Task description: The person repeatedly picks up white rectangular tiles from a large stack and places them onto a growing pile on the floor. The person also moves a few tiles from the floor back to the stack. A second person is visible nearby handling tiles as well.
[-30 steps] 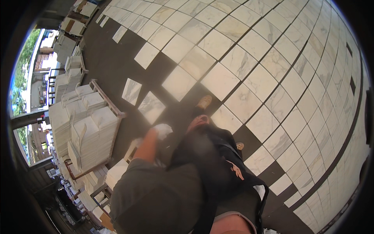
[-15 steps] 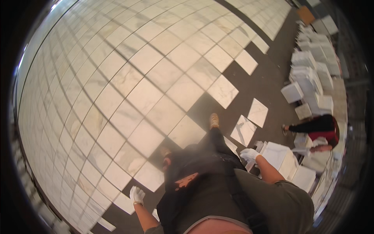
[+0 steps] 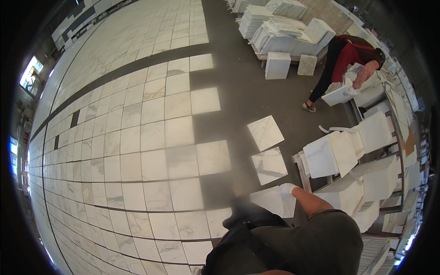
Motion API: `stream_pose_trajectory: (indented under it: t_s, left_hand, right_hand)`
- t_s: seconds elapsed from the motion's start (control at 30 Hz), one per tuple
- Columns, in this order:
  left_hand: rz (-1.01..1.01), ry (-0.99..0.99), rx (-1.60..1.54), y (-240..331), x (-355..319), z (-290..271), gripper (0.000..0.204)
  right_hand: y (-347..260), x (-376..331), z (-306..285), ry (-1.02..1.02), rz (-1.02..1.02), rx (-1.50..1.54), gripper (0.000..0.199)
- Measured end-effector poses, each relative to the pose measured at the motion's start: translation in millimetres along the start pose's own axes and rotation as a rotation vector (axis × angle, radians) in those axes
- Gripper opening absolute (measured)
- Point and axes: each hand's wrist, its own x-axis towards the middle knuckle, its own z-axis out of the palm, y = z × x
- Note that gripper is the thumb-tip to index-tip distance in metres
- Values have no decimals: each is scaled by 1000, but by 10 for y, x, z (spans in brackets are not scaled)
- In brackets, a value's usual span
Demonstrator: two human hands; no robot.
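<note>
The right hand (image 3: 287,189), in a white glove, hangs at the end of a bare forearm that runs down and right to a dark green sleeve at the near edge. The hand sits over the near edge of a white marble tile (image 3: 274,200) lying on the dark floor just right of the person's dark shoe (image 3: 239,211). Whether the fingers grip that tile or merely rest above it cannot be told; the glove reads as a loosely curled shape with no clear gap.

The left hand is nearly cut off: only a pale scrap at the bottom edge, beside the dark bag strap, may belong to it, and its state cannot be told.

Two more loose tiles (image 3: 268,165) lie on the grey floor farther away, one beyond the other. To the right stands a wooden rack (image 3: 305,170) with leaning white slabs (image 3: 330,153), partly bent by the lens rim. Far right, a co-worker (image 3: 341,62) in a red top bends over stacked slabs. Laid marble floor (image 3: 137,151) fills the left.
</note>
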Motion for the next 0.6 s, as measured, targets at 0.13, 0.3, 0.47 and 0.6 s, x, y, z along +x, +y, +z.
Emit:
stream_pose_trajectory:
  t_s: [0.13, 0.3, 0.47, 0.6]
  left_hand:
    - [121, -63, 178, 1131, 24, 378, 22]
    - [323, -122, 351, 1975, 180, 412, 25]
    - [370, -277, 395, 2114, 1141, 268, 33]
    - [1049, -199, 1249, 2633, 1948, 132, 27]
  right_hand:
    - [299, -96, -985, 142, 203, 390, 25]
    - [210, -148, -1461, 178, 305, 728, 22]
    - [248, 5, -981, 109, -54, 91, 41]
    - [152, 92, -629, 127, 139, 384, 43]
